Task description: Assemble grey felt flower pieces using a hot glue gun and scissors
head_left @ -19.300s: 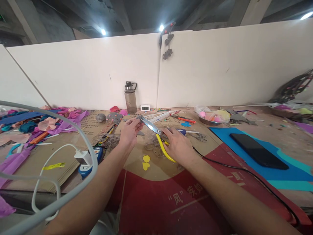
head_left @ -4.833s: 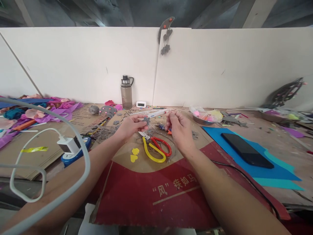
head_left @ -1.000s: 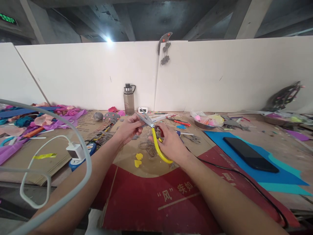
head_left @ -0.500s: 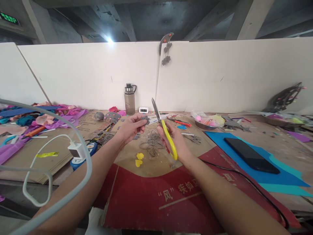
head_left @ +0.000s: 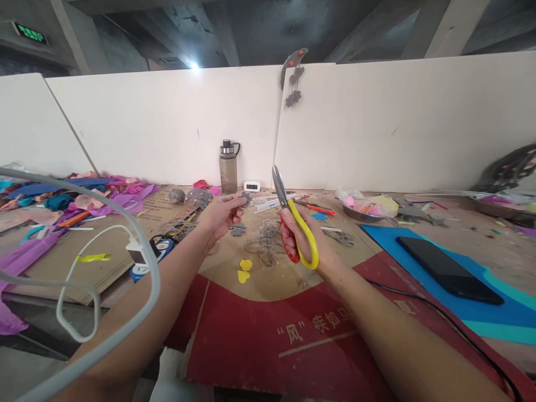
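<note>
Over a red-and-tan cardboard sheet (head_left: 251, 340), a person's left hand (head_left: 220, 218) and right hand (head_left: 321, 244) are raised apart: the right is wrapped around red-and-yellow scissors (head_left: 295, 213), blades up, near loose gray yarn (head_left: 266, 244); the left, thumb and fingers clamped, holds a small gray piece (head_left: 247, 197) left of the blades.

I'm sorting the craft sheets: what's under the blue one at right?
Teal sheet material sticks out past two edges of the blue sheet. Whether it is one piece cannot be told; the blue covers the rest.
</note>
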{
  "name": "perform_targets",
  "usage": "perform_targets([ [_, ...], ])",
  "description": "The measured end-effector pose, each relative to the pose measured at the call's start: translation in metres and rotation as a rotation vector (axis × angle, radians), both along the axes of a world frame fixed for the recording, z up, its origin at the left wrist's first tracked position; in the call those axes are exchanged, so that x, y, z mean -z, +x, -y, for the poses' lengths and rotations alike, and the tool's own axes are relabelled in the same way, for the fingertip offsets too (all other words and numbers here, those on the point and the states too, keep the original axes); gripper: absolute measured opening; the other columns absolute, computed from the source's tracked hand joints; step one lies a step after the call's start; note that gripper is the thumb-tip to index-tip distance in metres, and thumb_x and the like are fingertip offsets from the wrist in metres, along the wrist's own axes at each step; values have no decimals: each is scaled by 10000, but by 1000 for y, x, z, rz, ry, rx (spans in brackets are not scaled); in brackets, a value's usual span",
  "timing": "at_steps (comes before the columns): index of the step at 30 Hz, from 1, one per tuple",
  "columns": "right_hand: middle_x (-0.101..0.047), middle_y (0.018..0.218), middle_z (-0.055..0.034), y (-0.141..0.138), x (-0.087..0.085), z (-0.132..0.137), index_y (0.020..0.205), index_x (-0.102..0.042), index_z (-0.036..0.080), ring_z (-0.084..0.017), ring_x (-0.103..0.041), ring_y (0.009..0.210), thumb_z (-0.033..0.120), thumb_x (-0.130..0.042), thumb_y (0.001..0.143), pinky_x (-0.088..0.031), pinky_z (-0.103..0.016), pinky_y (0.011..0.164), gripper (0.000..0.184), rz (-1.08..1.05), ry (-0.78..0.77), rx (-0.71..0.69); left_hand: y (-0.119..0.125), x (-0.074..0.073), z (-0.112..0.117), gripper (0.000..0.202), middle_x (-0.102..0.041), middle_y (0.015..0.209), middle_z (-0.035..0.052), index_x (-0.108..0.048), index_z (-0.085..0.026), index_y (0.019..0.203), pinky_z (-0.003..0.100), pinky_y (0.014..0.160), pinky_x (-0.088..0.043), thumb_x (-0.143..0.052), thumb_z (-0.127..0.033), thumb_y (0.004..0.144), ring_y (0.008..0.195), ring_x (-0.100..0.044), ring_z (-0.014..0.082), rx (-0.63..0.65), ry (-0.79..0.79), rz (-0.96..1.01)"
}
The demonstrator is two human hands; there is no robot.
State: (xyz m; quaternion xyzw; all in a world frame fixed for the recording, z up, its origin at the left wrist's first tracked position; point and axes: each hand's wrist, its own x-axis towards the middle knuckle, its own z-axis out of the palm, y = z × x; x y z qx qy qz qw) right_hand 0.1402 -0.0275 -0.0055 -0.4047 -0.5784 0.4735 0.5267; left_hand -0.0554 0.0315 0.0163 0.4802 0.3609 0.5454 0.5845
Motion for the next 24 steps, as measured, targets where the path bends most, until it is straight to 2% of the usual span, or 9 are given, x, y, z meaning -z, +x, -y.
perform_targets([
  [3,-436,526,86,3,2,-2,864,-511,248,-78,-361,353,613,-616,744,-294,-202,314,399,178,15,82,-26,-1,-18,185,-580,635,6,-599,-120,712,127,374,-323,-762,-196,667,450,-450,23,-132,-14,33],
  [7,-497,542,54,10,5,-8,868,-586,225,-98,-420,416,598,-635,730,-348,-225,389,401,370,133,78,-69,1,-40,175,-538,567,-20,-566,-148,703,136,414,-360,-724,-224,703,453,-453,37,-494,58,132],
  [9,-514,557,44,11,5,-8,872,-604,222,-108,-438,444,589,-619,749,-362,-235,420,387,434,175,79,-84,8,-47,193,-514,538,-32,-540,-166,678,159,415,-345,-721,-231,696,443,-438,49,-629,84,28],
  [10,-520,565,40,11,5,-8,876,-612,222,-111,-445,456,584,-612,758,-368,-240,434,381,462,188,86,-88,12,-49,200,-483,509,-41,-537,-167,661,168,414,-324,-719,-243,697,427,-411,50,-675,91,-83],
  [11,-528,573,37,11,5,-8,880,-618,221,-115,-452,466,579,-606,765,-374,-246,448,376,486,198,95,-91,17,-51,191,-468,493,-45,-551,-165,659,178,416,-307,-710,-261,704,420,-396,54,-687,89,-230],
  [17,-652,727,-11,10,8,-7,909,-638,218,-160,-579,623,523,-623,770,-437,-289,590,335,629,227,122,-92,45,-65,108,-547,507,-30,-648,-158,645,201,475,-304,-743,-147,594,462,-424,79,-678,103,-494],
  [21,-695,784,-25,8,8,-3,944,-643,230,-195,-630,709,472,-634,772,-447,-312,655,298,757,206,132,-93,55,-70,95,-590,544,2,-676,-171,633,232,533,-334,-743,-124,585,526,-488,121,-648,157,-871],
  [24,-706,797,-27,7,4,4,952,-647,239,-206,-638,721,454,-635,770,-443,-310,646,282,826,216,135,-92,61,-70,61,-638,603,23,-709,-181,661,257,597,-373,-740,-150,619,585,-539,152,-625,150,-972],
])
